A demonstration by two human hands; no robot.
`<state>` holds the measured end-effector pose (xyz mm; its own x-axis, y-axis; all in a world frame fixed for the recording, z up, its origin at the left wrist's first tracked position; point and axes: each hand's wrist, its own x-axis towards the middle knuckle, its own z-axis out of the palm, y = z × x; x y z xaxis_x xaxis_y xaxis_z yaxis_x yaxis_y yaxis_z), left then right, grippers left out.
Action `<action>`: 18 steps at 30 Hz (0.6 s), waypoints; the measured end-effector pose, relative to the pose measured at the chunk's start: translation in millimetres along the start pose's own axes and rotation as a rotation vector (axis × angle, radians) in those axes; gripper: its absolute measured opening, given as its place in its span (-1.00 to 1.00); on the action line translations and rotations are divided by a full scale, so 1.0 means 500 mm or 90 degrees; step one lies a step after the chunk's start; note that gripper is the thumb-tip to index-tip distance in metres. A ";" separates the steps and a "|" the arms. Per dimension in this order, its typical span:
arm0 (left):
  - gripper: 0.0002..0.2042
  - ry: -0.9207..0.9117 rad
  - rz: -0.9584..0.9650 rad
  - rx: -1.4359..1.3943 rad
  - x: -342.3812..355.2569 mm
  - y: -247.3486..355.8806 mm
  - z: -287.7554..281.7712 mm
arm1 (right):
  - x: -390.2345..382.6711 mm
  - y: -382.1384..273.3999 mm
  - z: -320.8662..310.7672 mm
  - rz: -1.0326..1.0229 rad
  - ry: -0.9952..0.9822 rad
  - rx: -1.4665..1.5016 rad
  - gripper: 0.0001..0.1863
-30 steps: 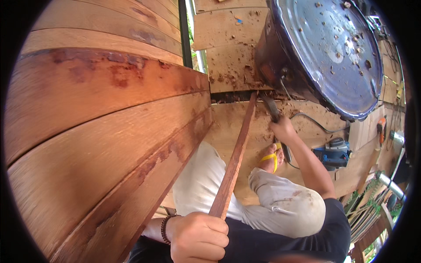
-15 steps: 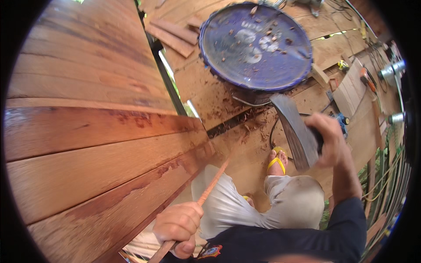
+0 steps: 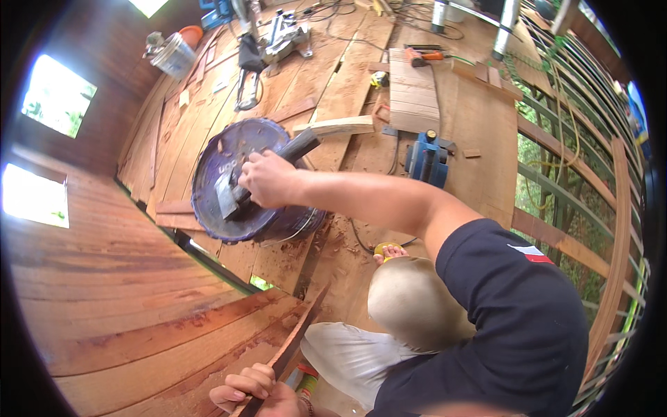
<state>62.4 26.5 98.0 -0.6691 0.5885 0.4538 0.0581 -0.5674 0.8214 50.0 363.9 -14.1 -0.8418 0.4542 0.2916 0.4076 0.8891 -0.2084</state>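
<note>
My right hand (image 3: 267,179) is closed around a dark hand plane (image 3: 301,144), over the lid of a blue bucket (image 3: 208,167). Whether the plane rests on the lid or hovers just above it, I cannot tell. Near the lower edge, my left hand (image 3: 253,390) grips a thin wooden strip (image 3: 295,335), which slants up and away between the plank wall and my knee. The strip's lower end runs out of view.
A blue power tool (image 3: 425,160) stands right of the bucket, near a stack of boards (image 3: 413,90) and a yellow tape measure (image 3: 379,79). Cables and a saw (image 3: 285,42) lie farther back. Slatted railing (image 3: 556,194) borders the right side; shavings litter the floor.
My right hand has carried the plane leftward and away from me to the bucket lid. My left hand still holds the strip, now lower in view. The view has swung to the right.
</note>
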 end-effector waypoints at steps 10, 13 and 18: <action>-0.37 -0.232 -0.034 0.105 0.161 -0.139 0.203 | -0.466 0.050 -0.210 0.174 0.293 0.344 -0.70; -0.53 -0.305 -0.080 0.028 0.127 -0.181 0.326 | -0.632 0.036 -0.306 0.287 0.360 0.250 -0.71; -0.69 -0.591 -0.007 0.060 0.016 -0.198 0.513 | -0.844 -0.083 -0.488 0.350 0.514 -0.040 -0.72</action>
<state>241.3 234.9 108.9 0.1885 0.8412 0.5068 0.1424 -0.5340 0.8334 474.5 149.0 99.6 -0.0428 0.6873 0.7252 0.7085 0.5326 -0.4630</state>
